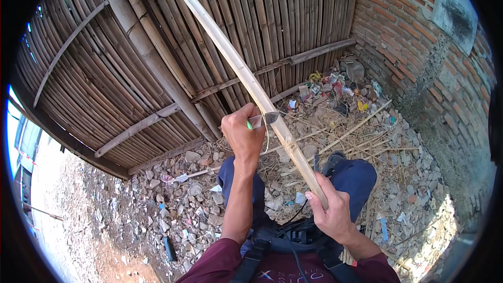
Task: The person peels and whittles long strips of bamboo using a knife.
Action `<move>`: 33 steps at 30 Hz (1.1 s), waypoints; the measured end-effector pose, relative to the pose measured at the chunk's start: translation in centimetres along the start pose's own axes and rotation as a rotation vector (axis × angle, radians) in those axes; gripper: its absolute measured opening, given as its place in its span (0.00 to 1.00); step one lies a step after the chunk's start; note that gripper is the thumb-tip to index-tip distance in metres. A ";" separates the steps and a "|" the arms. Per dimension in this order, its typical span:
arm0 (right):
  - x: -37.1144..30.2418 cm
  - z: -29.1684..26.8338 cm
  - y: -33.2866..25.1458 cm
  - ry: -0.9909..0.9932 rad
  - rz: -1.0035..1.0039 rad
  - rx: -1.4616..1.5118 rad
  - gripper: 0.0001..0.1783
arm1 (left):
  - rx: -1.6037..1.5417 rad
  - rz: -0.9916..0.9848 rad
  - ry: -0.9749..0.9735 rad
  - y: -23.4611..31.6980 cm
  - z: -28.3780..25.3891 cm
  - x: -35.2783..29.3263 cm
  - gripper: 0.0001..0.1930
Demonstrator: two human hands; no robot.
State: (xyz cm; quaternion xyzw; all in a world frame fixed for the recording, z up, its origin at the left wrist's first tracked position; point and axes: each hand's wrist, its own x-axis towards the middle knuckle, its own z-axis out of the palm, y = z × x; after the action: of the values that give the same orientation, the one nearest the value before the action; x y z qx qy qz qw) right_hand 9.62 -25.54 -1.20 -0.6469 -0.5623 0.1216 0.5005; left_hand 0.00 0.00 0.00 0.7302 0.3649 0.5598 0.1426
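A long split length of pale bamboo (230,57) runs slantwise from my lap up toward the far left. Its lower end is gripped by my right hand (332,212), thumb along one side and fingers around the other. My left hand (243,131) is closed in a fist around a knife (271,117); a bit of bright green shows at the fist, and most of the handle is hidden. The dark blade lies across the middle of the bamboo, touching it. A thin pale sliver (266,137) curls down beside the blade.
A bamboo-pole wall (293,15) stands ahead and left, a brick wall (398,26) to the right. Stones, bamboo offcuts (361,128) and litter cover the ground. My bent knees (356,178) flank the bamboo. A dark bottle-like object (169,249) lies at lower left.
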 end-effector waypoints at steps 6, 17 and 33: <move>-0.4 -0.6 -0.2 0.013 0.017 -0.021 0.24 | -0.006 -0.023 0.029 0.7 0.8 -0.2 0.12; -4.9 0.2 0.8 -0.117 0.155 0.037 0.22 | 0.204 0.011 0.321 -8.1 0.0 6.7 0.06; -0.7 -1.3 2.5 -0.065 0.201 0.029 0.20 | -0.092 -0.123 -0.010 -3.1 -0.1 -0.2 0.21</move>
State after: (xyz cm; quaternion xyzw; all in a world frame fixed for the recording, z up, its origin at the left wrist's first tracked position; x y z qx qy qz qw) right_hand 11.82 -26.53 -2.80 -0.6884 -0.5088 0.2004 0.4765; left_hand -1.29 2.00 -2.00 0.7018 0.3822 0.5624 0.2121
